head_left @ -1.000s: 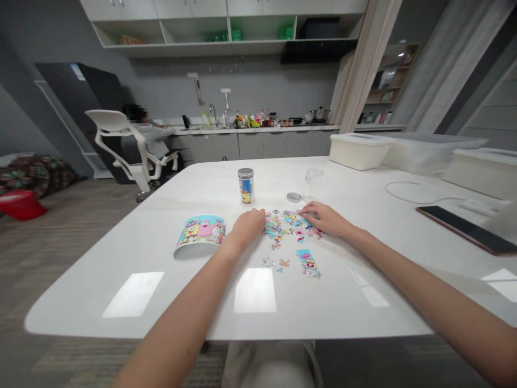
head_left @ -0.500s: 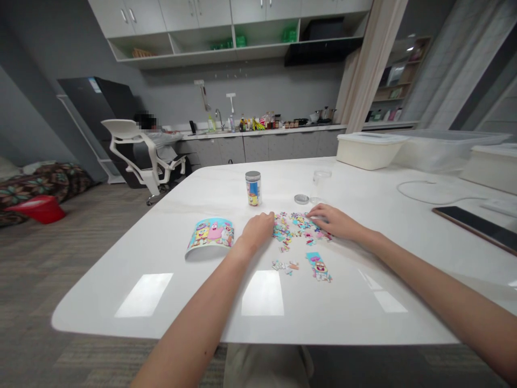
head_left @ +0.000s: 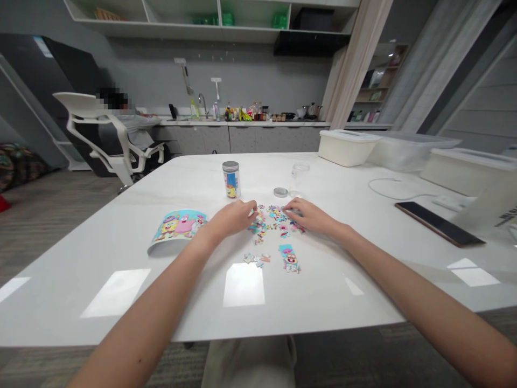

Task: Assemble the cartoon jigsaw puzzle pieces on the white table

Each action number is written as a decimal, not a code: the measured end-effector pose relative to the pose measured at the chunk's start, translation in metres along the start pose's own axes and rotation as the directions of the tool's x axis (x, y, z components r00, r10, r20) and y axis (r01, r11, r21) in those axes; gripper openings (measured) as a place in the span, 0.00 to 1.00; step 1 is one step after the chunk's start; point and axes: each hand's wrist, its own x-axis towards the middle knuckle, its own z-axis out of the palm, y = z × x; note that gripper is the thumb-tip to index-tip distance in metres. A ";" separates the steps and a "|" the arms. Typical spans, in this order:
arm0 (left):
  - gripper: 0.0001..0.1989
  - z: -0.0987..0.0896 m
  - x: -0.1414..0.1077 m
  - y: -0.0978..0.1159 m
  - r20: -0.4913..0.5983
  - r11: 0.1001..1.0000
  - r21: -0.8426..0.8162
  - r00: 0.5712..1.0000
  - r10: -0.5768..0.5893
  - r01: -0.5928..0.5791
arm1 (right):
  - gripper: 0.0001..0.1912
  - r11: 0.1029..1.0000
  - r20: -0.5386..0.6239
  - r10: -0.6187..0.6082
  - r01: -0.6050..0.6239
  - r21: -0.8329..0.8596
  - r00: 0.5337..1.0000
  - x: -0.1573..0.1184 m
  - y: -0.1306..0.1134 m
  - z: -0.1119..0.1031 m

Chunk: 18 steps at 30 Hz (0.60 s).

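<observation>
Colourful loose puzzle pieces lie in a heap on the white table. At the heap's left edge is my left hand, its fingers bent; whether a piece is between them is too small to tell. My right hand rests at the right side of the pieces, fingers partly spread and touching some of them. Nearer to me lie a joined puzzle section with a yellow cartoon figure and a small group of pale pieces. A curved picture sheet with cartoon figures lies left of my left hand.
Behind the pieces stand a lidded jar, a silver lid and a clear open jar. A phone, a cable and storage boxes are at the right. A person sits on a white chair at back left.
The view has turned to the right, so the table things appear further left. My left hand has lifted slightly and its fingers look more bent; my right hand stays at the heap.
</observation>
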 end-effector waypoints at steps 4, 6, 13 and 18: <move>0.10 -0.015 -0.006 0.005 0.163 0.920 -0.323 0.944 0.285 -0.222 | 0.13 1.000 0.004 -0.011 0.011 0.001 1.000 0.000 -0.001 -0.003; 0.12 -0.019 -0.010 0.010 0.246 0.881 -0.406 0.900 0.360 -0.241 | 0.13 1.000 -0.003 -0.006 0.006 -0.005 1.000 -0.001 -0.003 -0.005; 0.10 -0.022 -0.012 0.021 0.334 0.846 -0.482 0.844 0.419 -0.229 | 0.13 1.000 0.003 -0.001 0.001 -0.025 1.000 -0.002 -0.008 -0.006; 0.13 -0.026 -0.012 0.013 0.393 0.846 -0.497 0.819 0.419 -0.194 | 0.13 0.999 -0.005 0.003 -0.003 -0.040 1.000 -0.003 -0.008 -0.006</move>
